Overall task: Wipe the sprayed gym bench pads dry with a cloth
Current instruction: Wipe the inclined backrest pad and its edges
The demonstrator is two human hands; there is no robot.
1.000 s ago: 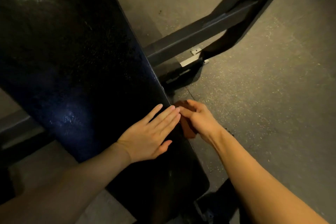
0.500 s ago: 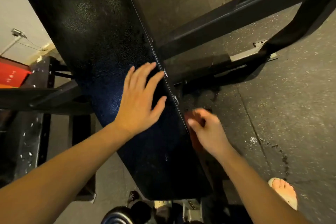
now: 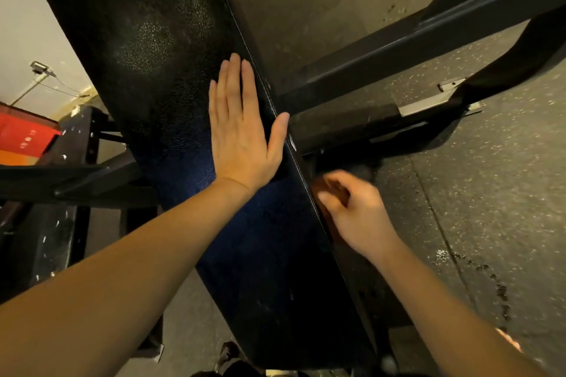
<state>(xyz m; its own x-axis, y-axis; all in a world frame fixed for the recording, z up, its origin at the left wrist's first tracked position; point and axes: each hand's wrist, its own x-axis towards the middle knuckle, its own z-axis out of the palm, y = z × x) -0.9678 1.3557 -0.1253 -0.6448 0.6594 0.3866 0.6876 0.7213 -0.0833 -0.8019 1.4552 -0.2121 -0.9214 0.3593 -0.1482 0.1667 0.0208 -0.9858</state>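
Observation:
A long black textured bench pad [image 3: 147,40] runs from the upper left down to the bottom middle of the view. My left hand [image 3: 242,128] lies flat on the pad near its right edge, fingers straight and together, thumb spread over the edge. My right hand [image 3: 355,211] is at the pad's right side, fingers curled round a dark brown cloth [image 3: 321,190] pressed against the pad's side edge. Most of the cloth is hidden by my fingers and the pad.
Black steel frame beams [image 3: 428,37] cross behind the pad to the upper right and left [image 3: 70,180]. Speckled rubber floor [image 3: 505,193] lies on the right, with wet spots [image 3: 499,285]. A red box [image 3: 24,135] sits at far left by the wall.
My left hand has slid up the pad and its fingers have closed together. The view has lifted, showing more of the pad's top. My right hand stays with the cloth at the side edge.

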